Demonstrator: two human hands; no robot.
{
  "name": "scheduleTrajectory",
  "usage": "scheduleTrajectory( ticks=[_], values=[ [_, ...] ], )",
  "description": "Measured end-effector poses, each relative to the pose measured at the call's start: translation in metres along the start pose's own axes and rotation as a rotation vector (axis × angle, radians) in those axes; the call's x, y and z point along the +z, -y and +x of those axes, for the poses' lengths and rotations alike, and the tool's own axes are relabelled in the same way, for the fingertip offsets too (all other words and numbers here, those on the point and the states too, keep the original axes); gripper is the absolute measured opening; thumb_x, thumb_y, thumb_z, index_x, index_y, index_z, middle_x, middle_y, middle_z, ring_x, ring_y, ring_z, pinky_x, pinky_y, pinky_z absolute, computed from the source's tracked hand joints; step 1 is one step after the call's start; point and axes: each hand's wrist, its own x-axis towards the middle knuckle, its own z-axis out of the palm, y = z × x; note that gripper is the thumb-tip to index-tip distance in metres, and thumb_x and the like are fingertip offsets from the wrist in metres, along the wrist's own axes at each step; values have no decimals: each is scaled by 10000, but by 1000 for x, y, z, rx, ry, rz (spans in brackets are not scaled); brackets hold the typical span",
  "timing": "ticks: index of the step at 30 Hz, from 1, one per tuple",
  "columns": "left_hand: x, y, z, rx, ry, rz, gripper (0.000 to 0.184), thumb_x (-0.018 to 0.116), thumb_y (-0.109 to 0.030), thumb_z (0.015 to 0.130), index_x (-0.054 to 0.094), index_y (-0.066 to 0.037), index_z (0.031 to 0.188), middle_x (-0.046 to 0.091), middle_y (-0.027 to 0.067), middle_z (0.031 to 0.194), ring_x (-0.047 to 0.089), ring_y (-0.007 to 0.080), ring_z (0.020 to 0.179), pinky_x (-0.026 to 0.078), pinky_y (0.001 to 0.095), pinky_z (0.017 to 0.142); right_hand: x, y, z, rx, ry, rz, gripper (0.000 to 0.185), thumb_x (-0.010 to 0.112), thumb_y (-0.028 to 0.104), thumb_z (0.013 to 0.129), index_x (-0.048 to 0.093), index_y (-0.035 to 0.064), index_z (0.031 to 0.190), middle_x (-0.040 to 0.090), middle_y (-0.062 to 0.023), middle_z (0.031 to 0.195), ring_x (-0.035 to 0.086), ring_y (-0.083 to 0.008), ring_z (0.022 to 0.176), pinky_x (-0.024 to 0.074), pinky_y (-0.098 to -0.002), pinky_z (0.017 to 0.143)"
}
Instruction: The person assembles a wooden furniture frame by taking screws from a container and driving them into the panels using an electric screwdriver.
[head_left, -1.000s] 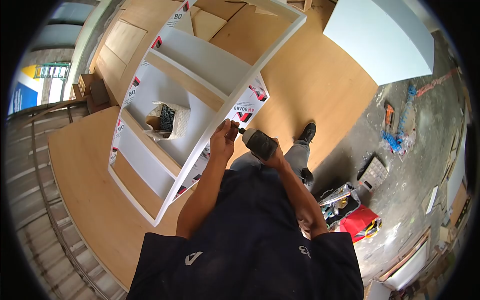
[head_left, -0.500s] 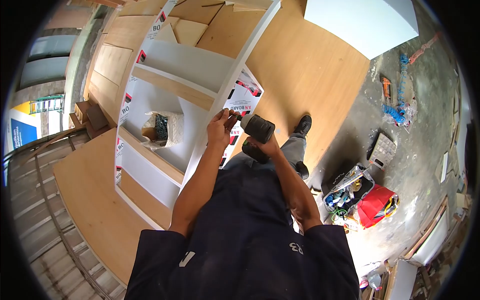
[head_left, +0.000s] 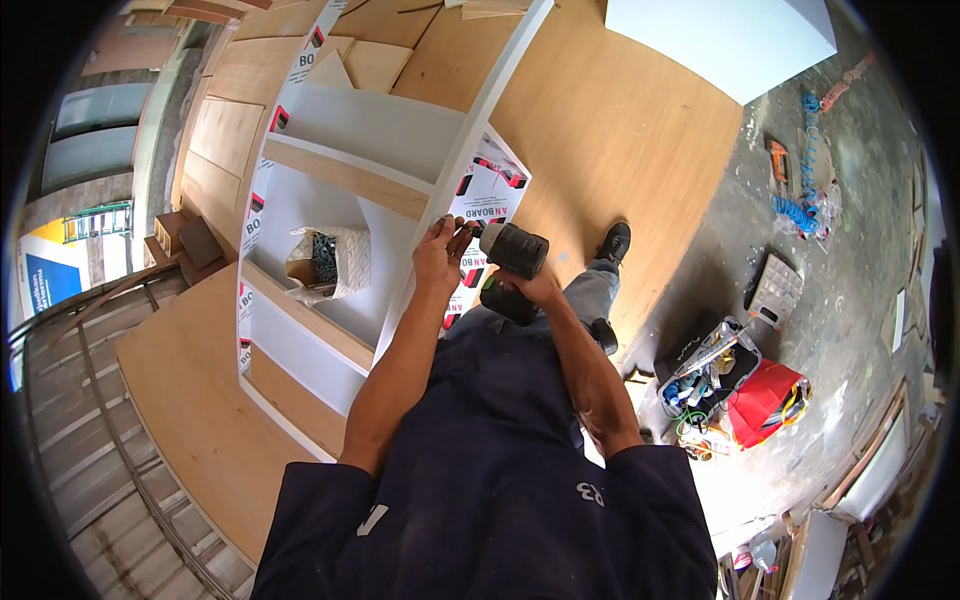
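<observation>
My right hand (head_left: 530, 287) is wrapped round the grip of a black cordless drill (head_left: 515, 252), whose nose points left at the cabinet's side. Close to the drill's tip, the fingers of my left hand (head_left: 440, 252) are pinched together at the edge of the white cabinet frame (head_left: 408, 285). Whatever they pinch is too small to make out; it may be hidden by the fingers. The cabinet stands to my left, with wooden strips along its shelves. Inside one compartment sits an open white bag (head_left: 348, 262) with dark screws (head_left: 324, 258) in it.
A plywood sheet (head_left: 630, 130) lies under my foot. On the concrete floor at right are an orange tool (head_left: 777, 160), a coiled blue hose (head_left: 795, 215), an organizer case (head_left: 775, 291), a tool box (head_left: 700, 375) and a red bag (head_left: 765, 400). A white panel (head_left: 725, 40) stands at top right.
The view has shifted slightly. My hands and the drill stay nearly in place at the cabinet's edge, with the drill's nose still close to my left fingers.
</observation>
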Motion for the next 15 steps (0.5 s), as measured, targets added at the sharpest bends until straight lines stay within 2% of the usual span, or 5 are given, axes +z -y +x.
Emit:
scheduleTrajectory(
  ticks=[10, 13, 15],
  values=[
    [-1, -3, 1, -1, 30, 13, 126, 612, -96, 892, 600, -34, 1001, 650, 98, 945, 638, 212, 916, 530, 290, 816, 1, -15, 3, -1, 9, 67, 315, 689, -63, 711, 588, 26, 996, 559, -3, 661, 515, -84, 513, 414, -255, 469],
    [-2, -3, 2, -10, 37, 33, 150, 602, -113, 901, 589, -36, 1029, 650, 98, 966, 636, 210, 934, 527, 290, 809, 0, -19, 4, -4, 14, 85, 310, 690, -60, 707, 591, 24, 989, 564, -6, 666, 520, -87, 519, 415, -255, 472],
    [-1, -3, 0, -5, 59, 8, 175, 571, -158, 926, 577, -44, 1058, 648, 86, 997, 627, 213, 975, 506, 311, 848, 0, -20, 5, -5, 8, 85, 310, 690, -58, 704, 592, 24, 987, 567, -8, 669, 522, -88, 522, 416, -255, 474]
  ],
)
